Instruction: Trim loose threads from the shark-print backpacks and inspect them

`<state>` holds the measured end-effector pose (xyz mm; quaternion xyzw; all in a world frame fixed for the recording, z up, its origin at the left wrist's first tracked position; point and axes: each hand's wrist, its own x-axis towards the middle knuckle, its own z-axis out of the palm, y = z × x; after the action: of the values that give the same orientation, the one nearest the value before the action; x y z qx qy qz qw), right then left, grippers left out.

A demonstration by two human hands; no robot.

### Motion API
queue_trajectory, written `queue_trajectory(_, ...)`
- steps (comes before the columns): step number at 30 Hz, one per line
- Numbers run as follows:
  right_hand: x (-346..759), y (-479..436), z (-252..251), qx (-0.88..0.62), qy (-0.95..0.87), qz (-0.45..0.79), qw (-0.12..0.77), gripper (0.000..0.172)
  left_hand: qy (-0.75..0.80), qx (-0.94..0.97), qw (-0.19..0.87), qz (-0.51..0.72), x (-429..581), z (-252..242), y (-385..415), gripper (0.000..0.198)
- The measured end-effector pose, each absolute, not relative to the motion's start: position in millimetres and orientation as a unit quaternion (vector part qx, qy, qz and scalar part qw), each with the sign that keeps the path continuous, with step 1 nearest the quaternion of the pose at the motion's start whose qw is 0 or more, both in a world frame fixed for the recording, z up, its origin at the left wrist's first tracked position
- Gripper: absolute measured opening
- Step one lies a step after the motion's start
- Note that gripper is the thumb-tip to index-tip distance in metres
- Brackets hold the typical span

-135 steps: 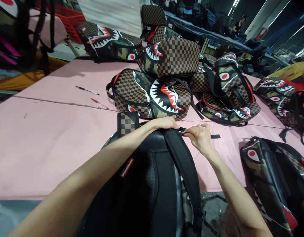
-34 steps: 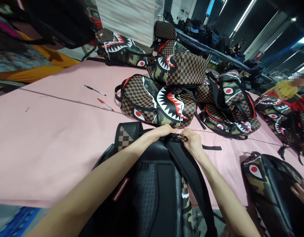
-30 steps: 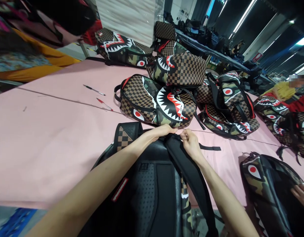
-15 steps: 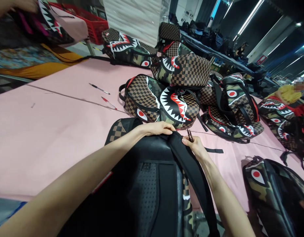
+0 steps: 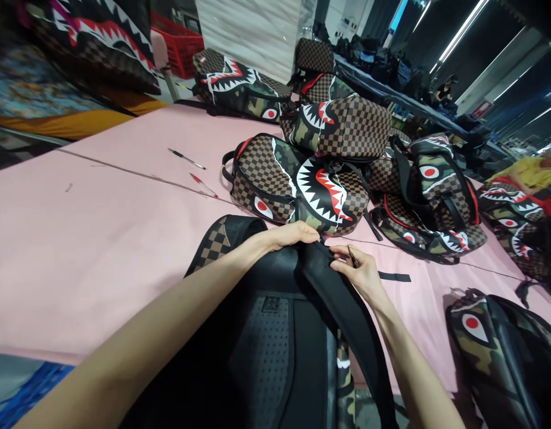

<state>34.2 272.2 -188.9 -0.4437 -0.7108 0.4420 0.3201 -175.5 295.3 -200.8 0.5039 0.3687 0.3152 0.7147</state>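
A black-backed backpack point(image 5: 266, 333) with a checkered side panel stands close in front of me, its perforated back panel facing me. My left hand point(image 5: 297, 233) is closed on the upper end of its black shoulder strap point(image 5: 346, 304), where the strap meets the bag's top. My right hand point(image 5: 358, 268) is just right of it, thumb and fingertips at the strap's edge. Small dark thread snips point(image 5: 353, 257) are tucked in the right hand's fingers, tips pointing up. Any thread between the fingertips is too small to make out.
On the pink table point(image 5: 100, 238) lie a black pen point(image 5: 186, 158) and a red pen point(image 5: 204, 185). Shark-mouth backpacks point(image 5: 302, 185) are piled beyond, and another backpack point(image 5: 494, 345) sits at right. At upper left a person holds up a backpack point(image 5: 100, 47); a red crate point(image 5: 181, 50) stands behind.
My right hand has turned, its fingers now stretched toward the strap's edge and the snips tilted back. My left hand keeps its hold. The backpack at upper left has swung into fuller view.
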Motion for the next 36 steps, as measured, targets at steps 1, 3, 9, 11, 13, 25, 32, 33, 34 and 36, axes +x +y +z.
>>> queue_trajectory(1,32.7,271.8,-184.0,-0.424,-0.752,0.393,0.317,0.028,0.368,0.504,0.717,0.311,-174.6,-201.6,295.9,0.035)
queue_trajectory(3,25.6,273.5,-175.2,-0.391,-0.827,0.294,0.276,0.024,0.37,0.506,0.719,0.301,-172.6,-204.9,297.9,0.036)
queue_trajectory(9,3.0,288.6,-172.3,-0.409,-0.852,0.251,0.209,0.007,0.408,0.546,0.663,0.31,-166.1,-215.4,301.6,0.029)
queue_trajectory(11,6.8,289.9,-177.1,-0.427,-0.758,0.375,0.32,0.021,0.416,0.548,0.648,0.325,-164.3,-216.5,300.8,0.029)
queue_trajectory(13,15.7,288.2,-182.0,-0.44,-0.615,0.487,0.438,0.033,0.421,0.547,0.641,0.335,-162.3,-216.9,299.6,0.03)
queue_trajectory(25,124.3,286.6,-185.7,-0.649,-0.651,0.27,0.288,0.026,0.408,0.585,0.615,0.337,-162.9,-219.8,294.6,0.032)
queue_trajectory(32,52.1,261.7,-183.5,-0.432,-0.784,0.308,0.322,0.022,0.389,0.552,0.66,0.329,-163.9,-217.7,293.0,0.032)
queue_trajectory(33,41.1,262.8,-183.8,-0.422,-0.798,0.302,0.307,0.019,0.389,0.55,0.662,0.33,-163.9,-217.2,292.7,0.032)
queue_trajectory(34,33.5,265.3,-184.5,-0.429,-0.797,0.299,0.303,0.016,0.389,0.548,0.662,0.331,-164.0,-216.7,292.5,0.032)
queue_trajectory(36,30.0,272.3,-186.9,-0.48,-0.746,0.315,0.339,0.017,0.391,0.543,0.664,0.333,-164.1,-215.8,292.0,0.032)
